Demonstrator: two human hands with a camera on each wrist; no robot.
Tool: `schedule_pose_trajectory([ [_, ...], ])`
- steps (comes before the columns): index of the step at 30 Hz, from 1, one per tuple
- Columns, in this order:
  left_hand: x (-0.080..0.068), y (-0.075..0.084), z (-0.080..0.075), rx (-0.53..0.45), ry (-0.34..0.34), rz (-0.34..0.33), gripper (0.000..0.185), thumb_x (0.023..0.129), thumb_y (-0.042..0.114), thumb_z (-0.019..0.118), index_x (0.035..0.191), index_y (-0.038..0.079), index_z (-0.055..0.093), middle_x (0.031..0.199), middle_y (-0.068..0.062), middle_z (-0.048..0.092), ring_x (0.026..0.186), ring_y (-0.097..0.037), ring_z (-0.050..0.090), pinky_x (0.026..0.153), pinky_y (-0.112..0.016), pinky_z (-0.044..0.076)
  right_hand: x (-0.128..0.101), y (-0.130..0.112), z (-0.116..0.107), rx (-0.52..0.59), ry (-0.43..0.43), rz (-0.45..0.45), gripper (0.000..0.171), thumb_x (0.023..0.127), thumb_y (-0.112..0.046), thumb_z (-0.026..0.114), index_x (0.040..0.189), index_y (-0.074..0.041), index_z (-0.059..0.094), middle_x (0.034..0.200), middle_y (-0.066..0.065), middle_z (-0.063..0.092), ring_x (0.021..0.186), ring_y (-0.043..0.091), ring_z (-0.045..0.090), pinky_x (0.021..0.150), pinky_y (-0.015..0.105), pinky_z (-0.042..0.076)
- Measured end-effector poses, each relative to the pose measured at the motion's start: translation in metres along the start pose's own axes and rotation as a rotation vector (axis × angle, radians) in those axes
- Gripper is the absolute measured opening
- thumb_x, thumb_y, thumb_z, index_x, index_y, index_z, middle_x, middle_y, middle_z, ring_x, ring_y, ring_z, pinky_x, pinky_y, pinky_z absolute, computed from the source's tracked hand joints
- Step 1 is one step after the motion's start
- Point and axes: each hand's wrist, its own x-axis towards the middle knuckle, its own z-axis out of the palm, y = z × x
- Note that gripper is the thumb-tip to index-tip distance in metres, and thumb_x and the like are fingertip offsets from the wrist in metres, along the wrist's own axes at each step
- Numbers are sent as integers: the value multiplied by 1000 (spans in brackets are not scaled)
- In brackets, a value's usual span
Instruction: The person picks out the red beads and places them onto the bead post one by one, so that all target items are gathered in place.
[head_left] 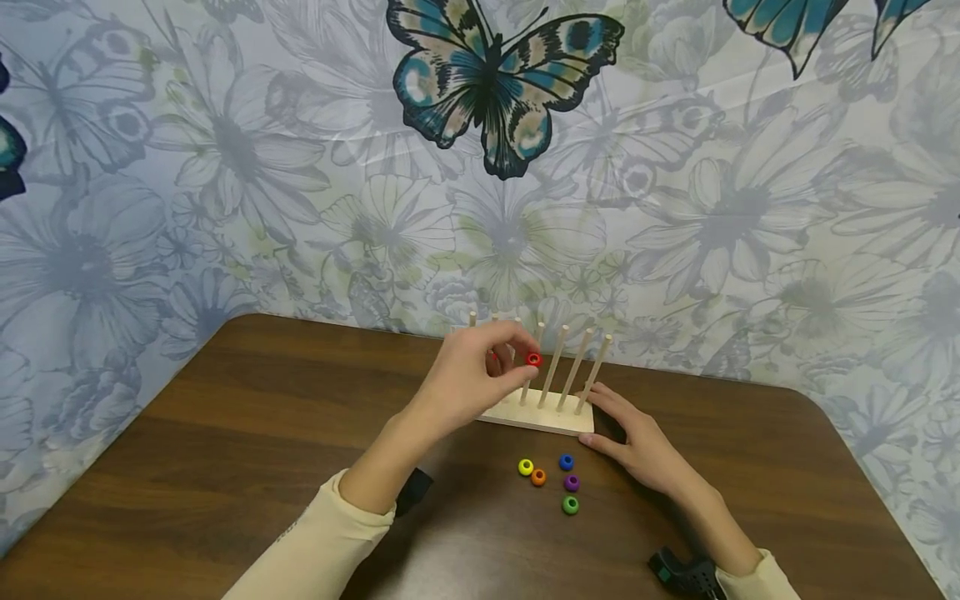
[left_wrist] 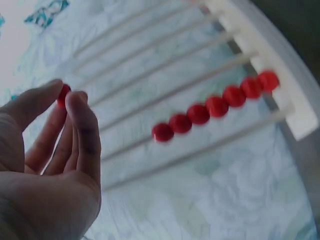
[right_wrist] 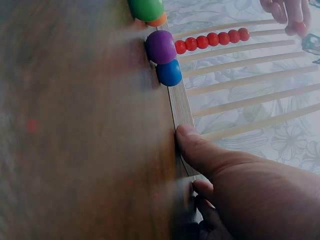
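My left hand (head_left: 467, 377) pinches a red bead (head_left: 533, 359) between thumb and forefinger, near the upper part of the pegs. The wooden peg stand (head_left: 536, 417) has a pale flat base and several upright dowels. On one dowel, second from an end in the left wrist view, several red beads (left_wrist: 216, 106) are stacked up from the base. At the stand's right end, my right hand (head_left: 637, 443) holds the base, thumb (right_wrist: 189, 134) against its front edge and fingers around the back. The left hand partly hides the stand in the head view.
In front of the stand lie loose beads on the brown table (head_left: 247, 450): yellow (head_left: 526, 467), orange (head_left: 538, 477), blue (head_left: 566, 462), purple (head_left: 572, 482) and green (head_left: 570, 505). Behind the table hangs a butterfly-patterned cloth (head_left: 360, 208).
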Motion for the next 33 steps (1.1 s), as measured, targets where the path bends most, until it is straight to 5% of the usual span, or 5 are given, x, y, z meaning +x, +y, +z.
schedule_pose_trajectory([
  [7,5,-7,-20,-42,259,-55,19,83,16,80,99,24,73,87,12,69,59,-10,57,54,-26,50,-1,1,1,-15,15,-12,65,92,-40,68,148,-15,45,159,14,32,145,40,32,109,64,32],
  [12,6,-13,-22,-99,373,-54,17,84,15,79,100,21,74,88,9,71,60,-12,57,53,-27,50,0,1,1,-25,11,-11,65,92,-40,68,148,-15,45,159,14,31,144,41,32,109,64,33],
  [33,7,-21,-15,-84,345,-119,16,86,17,77,101,21,74,89,7,70,54,-12,57,52,-26,50,1,0,1,-17,3,-7,65,92,-41,67,148,-15,45,159,13,32,145,39,31,110,63,32],
])
